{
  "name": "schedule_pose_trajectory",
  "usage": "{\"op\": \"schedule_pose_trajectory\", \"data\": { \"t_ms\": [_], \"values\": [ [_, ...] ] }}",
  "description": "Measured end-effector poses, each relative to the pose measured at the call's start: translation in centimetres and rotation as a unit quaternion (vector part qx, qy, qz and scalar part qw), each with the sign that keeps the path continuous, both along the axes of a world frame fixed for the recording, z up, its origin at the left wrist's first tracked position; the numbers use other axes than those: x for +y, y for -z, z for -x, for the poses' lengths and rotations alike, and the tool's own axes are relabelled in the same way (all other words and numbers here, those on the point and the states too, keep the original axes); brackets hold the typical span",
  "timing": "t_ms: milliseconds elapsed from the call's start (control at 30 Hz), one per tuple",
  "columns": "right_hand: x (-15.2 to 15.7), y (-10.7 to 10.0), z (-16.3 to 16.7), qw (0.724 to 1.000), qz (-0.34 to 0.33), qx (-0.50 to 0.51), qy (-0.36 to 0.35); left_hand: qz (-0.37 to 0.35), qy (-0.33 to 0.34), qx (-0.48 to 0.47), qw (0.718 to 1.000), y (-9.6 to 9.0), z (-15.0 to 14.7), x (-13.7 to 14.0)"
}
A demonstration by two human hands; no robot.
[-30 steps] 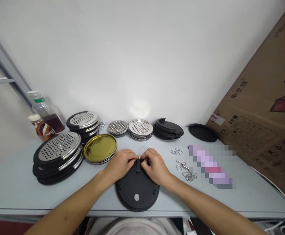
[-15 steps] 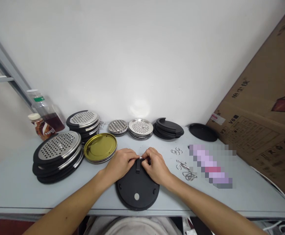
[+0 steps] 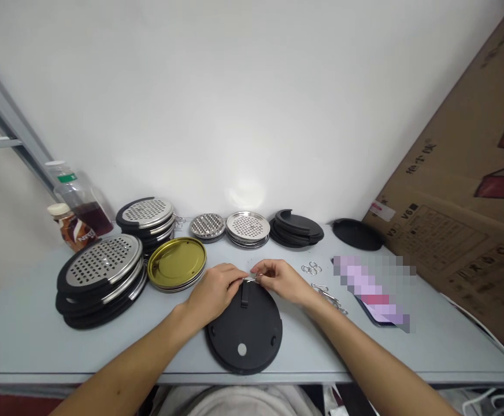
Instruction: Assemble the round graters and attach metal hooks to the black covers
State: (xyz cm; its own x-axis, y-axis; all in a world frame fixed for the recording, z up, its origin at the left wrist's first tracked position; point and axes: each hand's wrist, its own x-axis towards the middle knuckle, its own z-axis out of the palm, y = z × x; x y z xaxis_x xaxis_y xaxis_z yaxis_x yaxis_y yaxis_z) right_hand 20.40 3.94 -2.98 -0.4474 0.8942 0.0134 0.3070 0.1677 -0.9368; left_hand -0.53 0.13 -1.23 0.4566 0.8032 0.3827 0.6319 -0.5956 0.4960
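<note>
A round black disc (image 3: 256, 329) lies flat in front of me, with a short black strap (image 3: 244, 293) at its far edge and a pale round spot low on its face. My left hand (image 3: 219, 289) is closed in a pinch at the strap's top end, over the disc's far left rim. My right hand (image 3: 281, 280) pinches a small thin metal ring (image 3: 258, 277) just right of the strap's end. The fingertips of both hands nearly meet there. Whether the ring passes through the strap, I cannot make out.
Stacked graters with black rims (image 3: 104, 263), gold-coloured lids (image 3: 176, 263) and two bottles (image 3: 70, 225) stand at left. Along the wall are grater discs (image 3: 247, 226) and black holders (image 3: 299, 228). Loose rings (image 3: 311, 268), metal clips (image 3: 330, 296), a phone (image 3: 375, 306) and a carton (image 3: 455, 231) are at right.
My right hand has drawn slightly right and off the disc, its fingers now showing a ring. The left hand stays at the strap's end. The disc has hardly moved.
</note>
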Motion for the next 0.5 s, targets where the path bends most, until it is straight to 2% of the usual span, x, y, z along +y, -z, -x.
{"op": "schedule_pose_trajectory", "data": {
  "t_ms": [100, 200, 500],
  "values": [
    [0.69, 0.41, -0.33, 0.992, 0.078, 0.089, 0.044, 0.007, 0.004, -0.007, 1.0, -0.07, 0.01, -0.03],
    [0.99, 0.72, -0.31, 0.985, 0.077, 0.13, 0.086, 0.01, 0.012, -0.011, 1.0, -0.25, 0.05, -0.08],
    [1.02, 1.01, -0.23, 0.988, 0.086, 0.114, 0.061, 0.026, 0.018, -0.016, 0.999, -0.58, 0.12, -0.18]
  ]
}}
